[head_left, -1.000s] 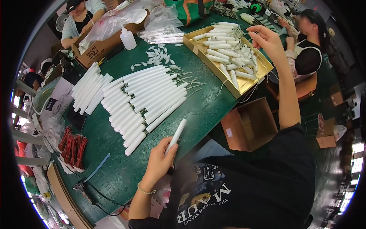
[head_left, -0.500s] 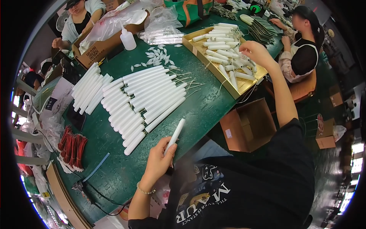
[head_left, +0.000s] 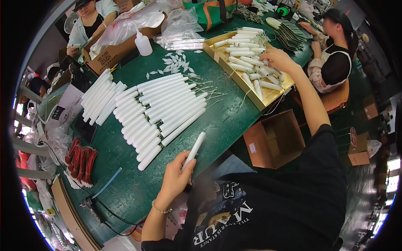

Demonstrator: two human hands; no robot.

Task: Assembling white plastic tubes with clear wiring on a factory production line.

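Note:
My left hand (head_left: 177, 173) is closed round the lower part of a slim white candle-shaped tube (head_left: 194, 149), tilted over the table's near edge. Across the green table, my right hand (head_left: 279, 60) reaches into a gold tray (head_left: 255, 97) full of shorter white tubes (head_left: 240, 60) with thin wires. Its fingers touch the pieces there, but what they grip, if anything, is hidden. Between my hands and the far left lie rows of long white tubes (head_left: 167, 96), with thin leads at their right ends. Small white flame-shaped pieces (head_left: 176, 62) are scattered beyond them.
A white squeeze bottle (head_left: 143, 44) stands beside a cardboard box (head_left: 104, 58) at the back. Bundles of red wires (head_left: 81, 163) and a soldering-iron-like tool with a blue strip (head_left: 106, 183) lie left. An open carton (head_left: 274, 140) sits below the table edge. Two people work across the table.
My right hand has lowered further into the gold tray, its fingers now down among the short tubes. The left hand keeps its tube almost still; the view has shifted slightly.

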